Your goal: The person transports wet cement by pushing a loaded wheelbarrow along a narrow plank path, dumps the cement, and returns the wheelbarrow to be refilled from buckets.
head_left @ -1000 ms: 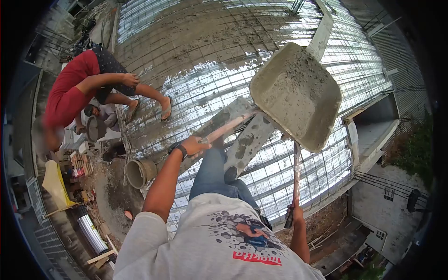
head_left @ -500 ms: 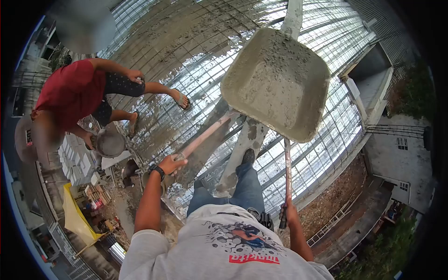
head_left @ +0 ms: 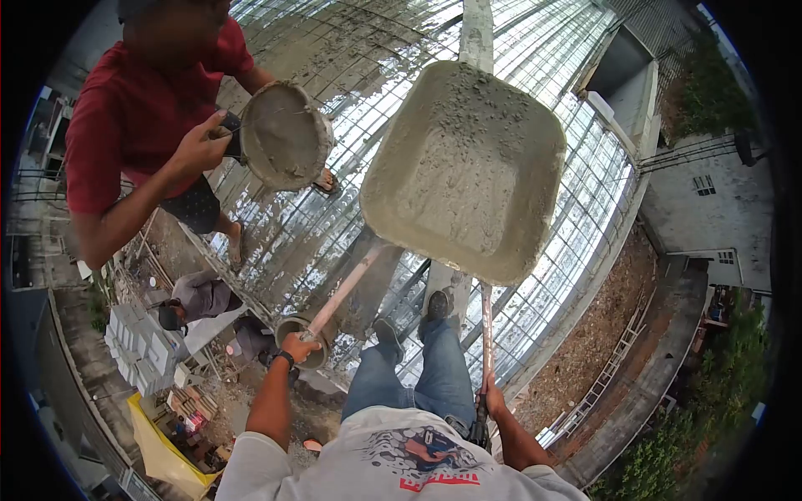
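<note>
In front of me is a wheelbarrow (head_left: 468,188), its tray coated in wet grey concrete with lumps near the far end. My left hand (head_left: 298,346) is closed around the end of its left handle (head_left: 347,288). On the other side, my right hand (head_left: 494,399) grips the right handle (head_left: 488,334) close to my hip. A co-worker in a red shirt (head_left: 150,125) holds a bucket (head_left: 284,138) with grey mix inside, tilted beside the tray's left edge. Just beyond my left hand stands another bucket (head_left: 316,357), partly hidden by that hand.
Rebar mesh (head_left: 576,200) over shiny metal decking spreads around the wheelbarrow, with wet concrete at the left. A plank (head_left: 477,37) runs beneath it. Below the roof edge are another person (head_left: 205,296), stacked blocks (head_left: 138,342), a yellow tarp (head_left: 163,447) and a ladder (head_left: 610,367).
The co-worker has straightened up and raised the bucket from low down to near the tray. Another person below has come into sight. The wheelbarrow sits slightly lower and further left in view.
</note>
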Demonstrator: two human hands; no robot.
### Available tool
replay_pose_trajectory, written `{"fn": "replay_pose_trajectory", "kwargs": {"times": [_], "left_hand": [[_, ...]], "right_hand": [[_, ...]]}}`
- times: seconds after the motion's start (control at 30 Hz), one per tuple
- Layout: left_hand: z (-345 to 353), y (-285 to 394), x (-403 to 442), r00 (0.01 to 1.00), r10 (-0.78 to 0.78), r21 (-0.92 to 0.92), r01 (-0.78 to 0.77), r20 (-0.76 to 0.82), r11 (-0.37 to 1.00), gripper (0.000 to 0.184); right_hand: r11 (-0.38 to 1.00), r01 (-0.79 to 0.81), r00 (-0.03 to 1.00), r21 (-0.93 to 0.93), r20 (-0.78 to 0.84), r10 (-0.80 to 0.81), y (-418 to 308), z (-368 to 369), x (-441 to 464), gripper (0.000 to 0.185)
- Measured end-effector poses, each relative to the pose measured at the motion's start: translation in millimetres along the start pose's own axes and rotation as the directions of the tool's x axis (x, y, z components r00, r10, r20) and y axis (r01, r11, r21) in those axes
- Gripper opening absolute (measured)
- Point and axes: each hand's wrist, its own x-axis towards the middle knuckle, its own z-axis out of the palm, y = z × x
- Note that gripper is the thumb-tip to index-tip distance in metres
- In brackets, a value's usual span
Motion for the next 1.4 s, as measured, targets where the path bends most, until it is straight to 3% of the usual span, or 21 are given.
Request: {"fn": "replay_pose_trajectory", "kwargs": {"times": [0.07,0.1,0.17,0.23,0.3,0.37,0.43,0.5,0.6,0.7,0.8,0.87,1.0,1.03,1.1,1.2,1.23,1.3,1.33,1.4], "left_hand": [[11.8,-56.7,11.7,0.999,-0.007,0.016,0.008,-0.043,1.0,0.043],[30.8,-100.1,24.3,0.996,-0.009,0.052,0.014,-0.086,0.999,0.046],[36.8,-121.7,11.6,0.999,0.02,0.08,-0.017,-0.041,0.997,0.059],[60.8,-179.9,22.3,0.985,0.042,0.294,0.009,-0.167,0.956,0.076],[66.0,-185.6,12.7,0.94,-0.341,0.194,0.329,0.032,0.924,0.091],[83.0,-230.8,17.9,0.975,-0.222,0.518,0.183,0.013,0.835,0.094],[90.0,-267.8,24.0,0.916,-0.391,0.53,0.286,0.094,0.798,0.097],[90.4,-267.0,18.9,0.873,-0.459,0.497,0.327,0.168,0.804,0.097],[106.2,-302.5,44.9,0.802,-0.57,0.75,0.263,0.179,0.607,0.094],[116.4,-328.4,61.6,0.802,-0.578,0.789,0.253,0.153,0.56,0.087],[127.3,-337.5,69.4,0.811,-0.547,0.859,0.115,0.208,0.498,0.083],[134.7,-331.0,59.9,0.806,-0.551,0.814,0.161,0.218,0.558,0.081],[166.3,-352.1,49.0,0.893,-0.426,0.832,0.123,0.146,0.542,0.08],[164.5,-351.5,47.9,0.848,-0.498,0.753,0.208,0.179,0.625,0.079],[167.6,-331.8,40.3,0.874,-0.472,0.736,0.242,0.117,0.632,0.078],[165.0,-299.4,25.3,0.928,-0.368,0.705,0.225,0.054,0.672,0.076],[167.7,-299.5,25.4,0.948,-0.315,0.694,0.202,0.038,0.691,0.075],[172.1,-294.2,49.2,0.956,-0.187,0.797,-0.07,0.225,0.6,0.071],[172.1,-285.0,57.3,0.94,-0.125,0.82,-0.206,0.318,0.534,0.069],[178.9,-239.8,39.4,0.973,-0.027,0.564,-0.111,0.23,0.818,0.052]], "right_hand": [[0.996,-0.076,0.995,-0.056,0.065,0.079,23.5,7.6,3.7,0.086],[0.996,-0.046,0.996,-0.078,0.07,0.052,48.3,11.4,8.4,0.087],[0.991,-0.023,0.997,-0.129,0.074,0.033,71.9,21.0,-0.2,0.09],[0.974,-0.06,0.998,-0.22,0.009,0.064,130.4,25.8,28.8,0.102],[0.944,-0.129,0.991,-0.305,-0.067,0.114,164.0,31.5,40.1,0.106],[0.913,-0.183,0.982,-0.366,-0.114,0.151,181.2,45.0,33.3,0.106],[0.92,-0.151,0.987,-0.361,-0.006,0.159,197.9,50.4,30.1,0.106],[0.9,-0.132,0.979,-0.416,0.086,0.183,217.9,58.5,32.0,0.107],[0.831,-0.074,0.969,-0.552,0.157,0.19,244.2,57.8,28.8,0.108],[0.836,0.001,0.98,-0.548,0.169,0.109,256.5,68.4,32.5,0.107],[0.864,-0.03,0.985,-0.503,0.133,0.112,261.9,77.1,44.9,0.105],[0.865,-0.014,0.99,-0.501,0.117,0.084,323.6,70.8,88.8,0.104],[0.845,-0.104,0.977,-0.525,0.105,0.185,279.6,60.8,89.0,0.103],[0.84,-0.096,0.975,-0.535,0.12,0.188,275.9,58.7,90.5,0.102],[0.83,-0.06,0.97,-0.554,0.163,0.179,300.7,62.0,111.0,0.1],[0.769,-0.188,0.967,-0.61,0.021,0.253,311.1,65.9,125.8,0.09],[0.728,-0.129,0.967,-0.673,0.078,0.244,305.5,62.2,125.2,0.084],[0.634,0.005,0.957,-0.773,0.189,0.222,282.2,53.8,127.0,0.072],[0.651,-0.002,0.943,-0.759,0.215,0.253,261.9,48.2,122.8,0.066],[0.682,-0.015,0.915,-0.731,0.266,0.305,235.7,28.7,128.8,0.054]]}}
